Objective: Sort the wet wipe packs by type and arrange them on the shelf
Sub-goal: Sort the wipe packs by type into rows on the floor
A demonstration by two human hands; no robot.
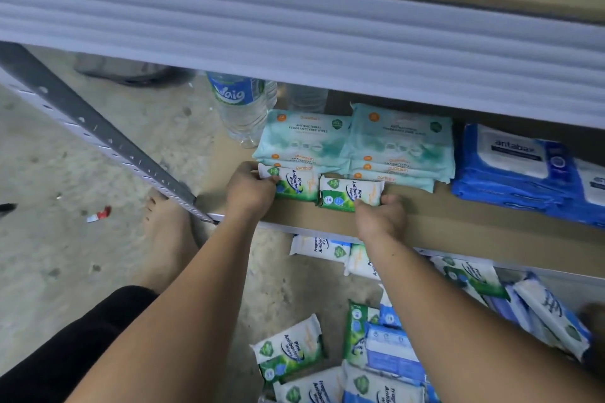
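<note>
Two green-and-white pine antibacterial wipe packs are held side by side near the front left corner of the brown shelf board (458, 226). The left pine pack (294, 185) is gripped at its left end by the left hand (250, 186), fingers curled over its edge, and the right pine pack (348, 193) is pinched at its near right corner by the right hand (381, 217). Just behind them, two stacks of teal packs (304, 141) are laid flat against the pine packs' far edges, and a stack of blue packs (514, 170) is set further right, apart from the teal ones. A clear, ribbed plastic water bottle (242, 105) with a blue label is stood just left of the teal stacks. The back of the shelf is cut off from view by the upper shelf edge (294, 42), a pale ridged band across the top, and a grey perforated metal upright (98, 134) is slanted across the left. Below the board, loose packs (289, 348) in green, white and blue film are scattered on the rough, speckled concrete floor (65, 255), partly hidden by both forearms. A bare foot (165, 239) is planted beside the upright's base, and a small red-and-white scrap (100, 214) is seen lying further left. The packs are soft, pillow-like rectangles in glossy, creased wrappers.
</note>
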